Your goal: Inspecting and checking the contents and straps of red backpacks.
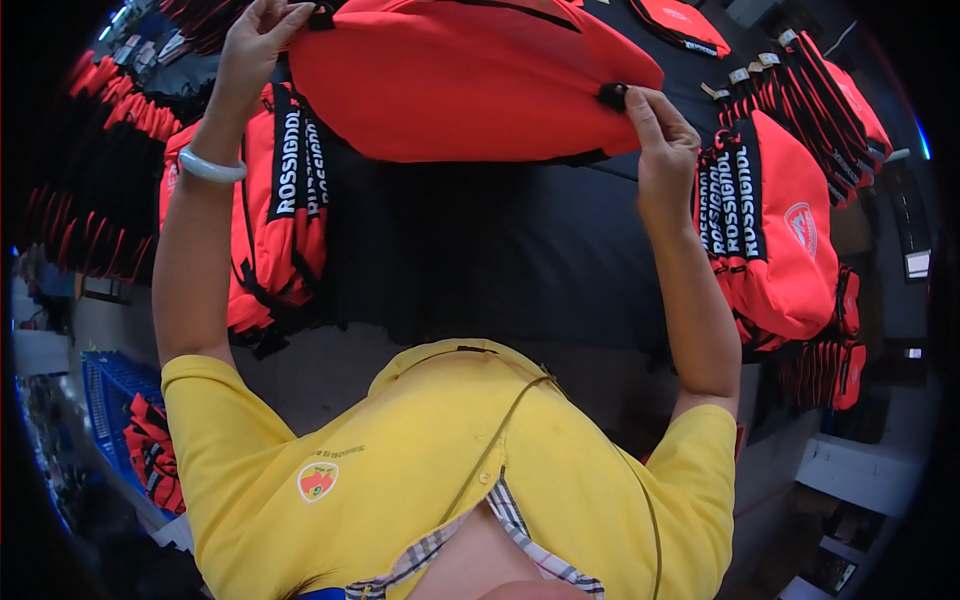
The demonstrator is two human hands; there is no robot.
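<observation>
A red bag point(470, 95) with black trim is stretched between my two hands above the dark table point(480, 250). My left hand point(262, 35) is raised at the far left, its fingers closed in a pinch on the bag near a black tab. At the other end, my right hand point(663, 130) grips the bag's edge between thumb and fingers, beside a small black piece. The far side of the bag is cut off by the top of the view. Whether anything is inside cannot be made out.
Stacked red and black bags point(262, 210) lie beside my left forearm, with more folded bags point(110, 180) farther left. Another stack point(785, 230) sits to my right, and a row of bags point(825, 115) behind it. A blue crate point(110, 400) stands low at the left.
</observation>
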